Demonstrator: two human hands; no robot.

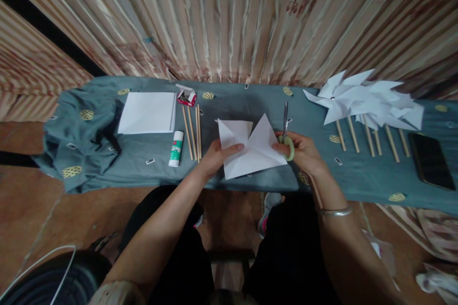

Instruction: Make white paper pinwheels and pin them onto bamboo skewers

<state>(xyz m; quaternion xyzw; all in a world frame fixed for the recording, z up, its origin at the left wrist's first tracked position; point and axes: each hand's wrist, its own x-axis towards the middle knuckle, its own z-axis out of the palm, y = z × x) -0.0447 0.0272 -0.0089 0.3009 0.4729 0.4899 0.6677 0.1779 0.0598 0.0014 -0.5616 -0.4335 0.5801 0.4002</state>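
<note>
A white square of paper, slit from its edge toward the middle, is held just above the cloth. My left hand grips its left side, thumb on top and the other fingers beneath. At the paper's right corner is my right hand, closed around scissors with pale green handles. The scissor blades point away from me, clear of the paper. My right thumb touches the paper's corner.
Left of the paper lie wooden sticks, a glue stick, a small red box of pins and a stack of white paper. Several paper pinwheels and a black phone lie to the right. A curtain hangs behind.
</note>
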